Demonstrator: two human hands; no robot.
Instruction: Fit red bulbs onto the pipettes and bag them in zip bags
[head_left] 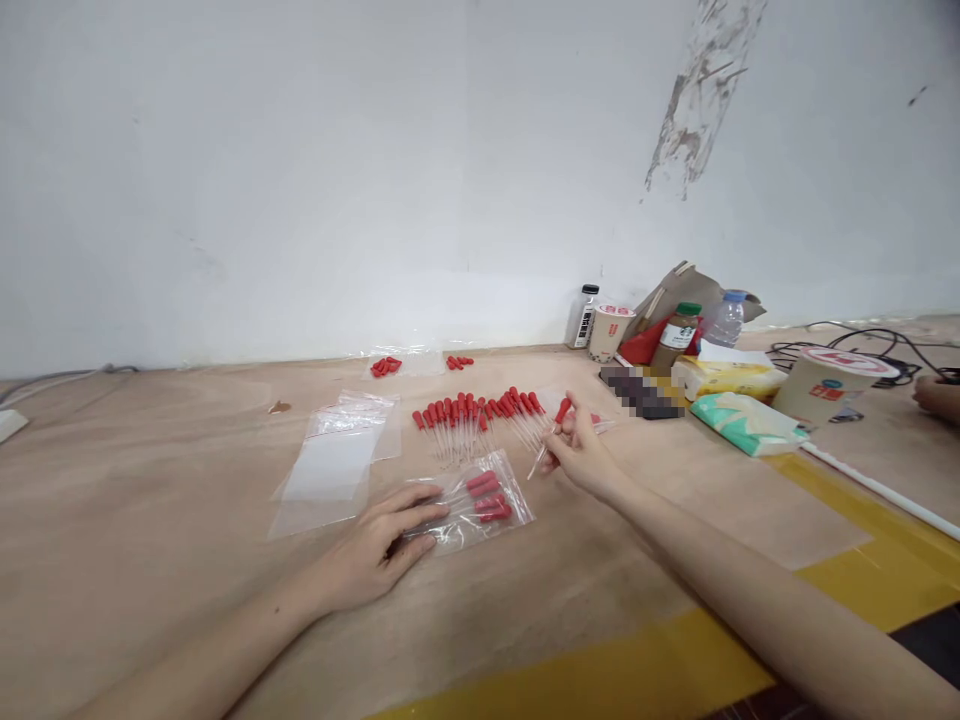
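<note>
My left hand (394, 535) rests on the near end of a clear zip bag (521, 490), fingers stretched out over the plastic. Inside that bag lie several droppers with red rubber bulbs (487, 495). My right hand (581, 450) pinches a single glass dropper (541, 455), its red bulb up and its thin tip slanting down to the left, a little right of the bag. Behind the bag, loose droppers (457, 412) lie side by side in a row, bulbs toward the wall.
Flat zip bags (330, 465) overlap at left. Loose red bulbs (386, 367) lie on plastic near the wall. At right stand a paper cup (609, 335), bottles (675, 340), tissue packs (750, 424) and a large cup (825, 385). Another person's hand (937, 398) shows at the right edge.
</note>
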